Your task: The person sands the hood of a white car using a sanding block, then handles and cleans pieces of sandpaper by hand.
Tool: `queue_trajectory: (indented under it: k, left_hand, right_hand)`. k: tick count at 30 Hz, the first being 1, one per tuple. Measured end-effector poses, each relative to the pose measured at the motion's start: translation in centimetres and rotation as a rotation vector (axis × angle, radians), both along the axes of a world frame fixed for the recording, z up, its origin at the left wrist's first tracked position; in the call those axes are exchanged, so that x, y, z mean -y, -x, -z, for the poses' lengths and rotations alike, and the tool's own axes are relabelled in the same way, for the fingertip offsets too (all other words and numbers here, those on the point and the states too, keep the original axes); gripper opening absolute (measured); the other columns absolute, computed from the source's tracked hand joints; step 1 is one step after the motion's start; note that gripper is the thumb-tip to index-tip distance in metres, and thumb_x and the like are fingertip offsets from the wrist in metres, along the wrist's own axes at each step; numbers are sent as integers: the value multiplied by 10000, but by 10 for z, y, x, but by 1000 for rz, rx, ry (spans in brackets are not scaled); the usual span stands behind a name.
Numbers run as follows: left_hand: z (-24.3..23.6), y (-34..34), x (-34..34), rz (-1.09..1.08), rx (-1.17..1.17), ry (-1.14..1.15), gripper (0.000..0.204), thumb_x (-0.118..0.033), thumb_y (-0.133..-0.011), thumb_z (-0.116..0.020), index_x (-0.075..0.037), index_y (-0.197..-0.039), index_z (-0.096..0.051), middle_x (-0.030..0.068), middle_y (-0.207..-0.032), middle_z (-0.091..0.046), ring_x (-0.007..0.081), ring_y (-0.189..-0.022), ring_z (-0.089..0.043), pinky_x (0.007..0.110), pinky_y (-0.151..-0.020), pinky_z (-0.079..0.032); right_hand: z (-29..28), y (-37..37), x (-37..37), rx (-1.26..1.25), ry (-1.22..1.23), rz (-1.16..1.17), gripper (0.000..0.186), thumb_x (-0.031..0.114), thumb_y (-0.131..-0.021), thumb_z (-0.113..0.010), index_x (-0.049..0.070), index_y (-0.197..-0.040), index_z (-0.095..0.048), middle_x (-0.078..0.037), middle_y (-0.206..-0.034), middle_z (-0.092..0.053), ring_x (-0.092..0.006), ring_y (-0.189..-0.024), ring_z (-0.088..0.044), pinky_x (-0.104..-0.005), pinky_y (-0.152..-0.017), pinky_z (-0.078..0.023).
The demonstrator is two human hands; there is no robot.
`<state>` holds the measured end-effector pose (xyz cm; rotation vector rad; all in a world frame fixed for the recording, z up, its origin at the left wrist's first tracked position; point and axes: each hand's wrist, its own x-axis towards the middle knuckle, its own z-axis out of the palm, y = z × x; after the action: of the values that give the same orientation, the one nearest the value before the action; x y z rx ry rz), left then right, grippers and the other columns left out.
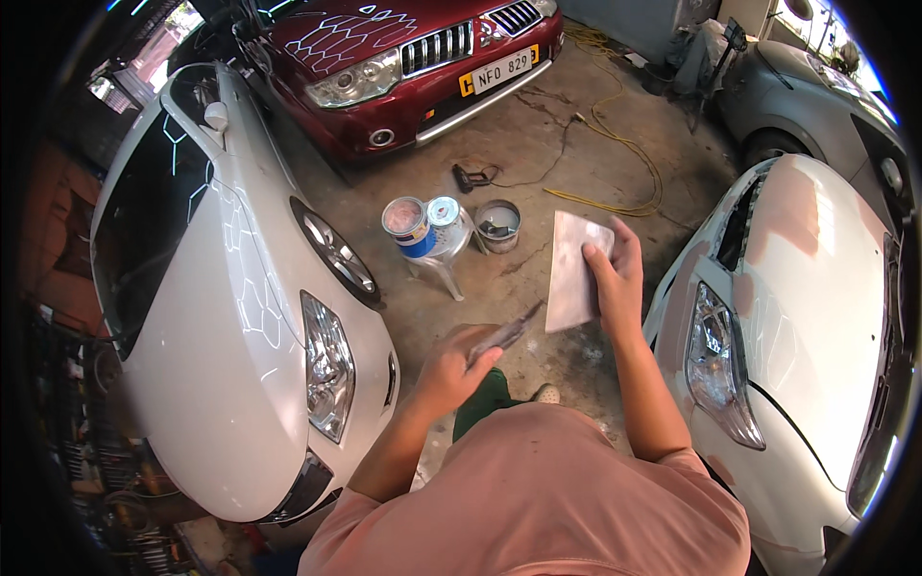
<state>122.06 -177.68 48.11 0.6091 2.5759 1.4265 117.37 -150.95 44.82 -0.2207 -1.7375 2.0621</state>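
My right hand (619, 274) is closed on a flat, pale putty board (571, 288), held tilted with the thumb across its face. The board looks smeared with whitish and pinkish-grey residue. To the left and a little lower, my left hand (455, 370) grips a putty knife (507, 336), a narrow dark-grey blade whose tip points up toward the board. A gap separates the tip from the board's lower left corner. The fingers of the left hand are partly hidden behind the tool.
A small stool (444, 264) bears an opened can of pinkish paste (407, 226) and a pale blue-topped can (444, 212). Beside it stands a grey bucket (497, 227). White cars flank me: one left (221, 384), one patched right (797, 288). A yellow hose (643, 158) crosses the floor.
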Motion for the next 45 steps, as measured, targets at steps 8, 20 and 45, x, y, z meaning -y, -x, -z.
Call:
queue_trajectory:
  k: [8,20,45]
  left_hand:
    - [22,14,-12,-163,-229,-111,233,-172,-971,-683,1,-1125,-710,150,-1028,-724,324,-927,-677,387,-789,-539]
    - [40,31,-8,90,612,-553,250,-218,-1045,-632,22,-1043,-702,-30,-876,-639,46,-814,-531,260,-731,-464]
    - [330,170,233,733,901,234,649,-431,-978,-652,-75,-1500,-502,180,-1478,-565,303,-1340,-551,403,-1130,-416]
  right_hand:
    - [43,-28,56,118,-98,-161,619,245,-983,-710,-76,-1448,-456,-172,-1303,-605,-217,-1168,-582,-340,-1028,-464]
    - [28,-20,24,247,518,-372,473,332,-948,-761,14,-1268,-619,-79,-1160,-716,-197,-1011,-701,-373,-916,-572]
    - [26,204,145,723,-711,-589,352,288,-991,-663,6,-1200,-691,-165,-995,-747,-288,-881,-715,-379,-807,-552]
